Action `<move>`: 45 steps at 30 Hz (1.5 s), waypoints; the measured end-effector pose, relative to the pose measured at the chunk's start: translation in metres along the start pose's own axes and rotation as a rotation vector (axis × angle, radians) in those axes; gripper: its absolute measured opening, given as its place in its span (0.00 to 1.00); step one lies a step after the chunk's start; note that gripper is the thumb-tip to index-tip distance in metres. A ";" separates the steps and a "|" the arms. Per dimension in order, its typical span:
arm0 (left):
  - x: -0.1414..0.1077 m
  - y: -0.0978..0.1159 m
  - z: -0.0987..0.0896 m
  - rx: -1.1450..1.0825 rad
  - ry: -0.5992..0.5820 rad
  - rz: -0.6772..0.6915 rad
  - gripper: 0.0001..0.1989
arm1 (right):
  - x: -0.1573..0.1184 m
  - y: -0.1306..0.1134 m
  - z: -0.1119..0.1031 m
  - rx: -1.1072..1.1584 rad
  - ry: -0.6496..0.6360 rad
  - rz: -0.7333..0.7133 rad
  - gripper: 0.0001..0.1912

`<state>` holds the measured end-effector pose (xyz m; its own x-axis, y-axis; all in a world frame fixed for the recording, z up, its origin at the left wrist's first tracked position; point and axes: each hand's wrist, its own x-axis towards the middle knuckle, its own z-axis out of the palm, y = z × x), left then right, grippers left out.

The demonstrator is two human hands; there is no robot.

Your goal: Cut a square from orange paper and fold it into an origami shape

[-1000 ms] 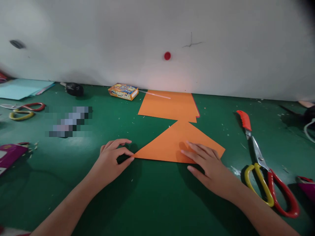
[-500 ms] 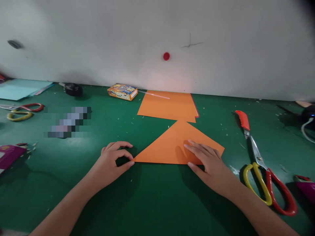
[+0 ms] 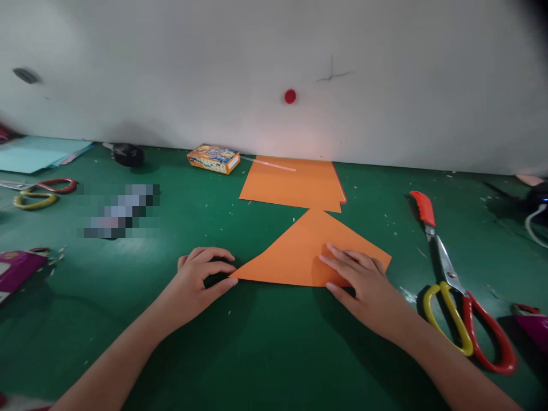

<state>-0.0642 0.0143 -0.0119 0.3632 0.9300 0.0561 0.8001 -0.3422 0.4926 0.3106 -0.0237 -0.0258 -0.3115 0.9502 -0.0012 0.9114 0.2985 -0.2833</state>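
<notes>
Pinches folded orange paper at eight o'clock with left hand, steadies four o'clock with open right hand, likely needing edges aligned.

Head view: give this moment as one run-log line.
left hand: pinching paper tip | right hand: on paper | box: by wall

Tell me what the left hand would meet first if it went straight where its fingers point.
The near orange sheet, its corner right at the fingertips of the left hand; beyond, roughly in line, the right hand, though heights are unclear.
</notes>
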 end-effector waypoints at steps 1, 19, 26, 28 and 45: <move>0.000 0.000 0.001 0.005 0.004 0.002 0.13 | 0.000 0.000 0.000 -0.004 0.005 -0.003 0.26; 0.001 0.008 0.004 -0.023 -0.003 -0.035 0.13 | 0.001 -0.001 -0.001 -0.049 -0.003 0.007 0.26; 0.000 0.011 0.002 -0.009 -0.056 -0.048 0.19 | 0.000 0.001 0.000 -0.050 0.007 -0.004 0.26; 0.000 0.012 0.002 0.000 -0.053 -0.041 0.20 | 0.000 0.001 0.001 -0.043 0.010 -0.007 0.26; 0.000 0.010 0.007 0.015 -0.075 -0.008 0.12 | -0.002 -0.015 -0.002 -0.083 0.008 -0.027 0.25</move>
<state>-0.0527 0.0103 -0.0130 0.3912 0.9202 -0.0132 0.8098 -0.3373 0.4800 0.2981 -0.0300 -0.0198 -0.3347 0.9422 0.0127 0.9219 0.3302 -0.2026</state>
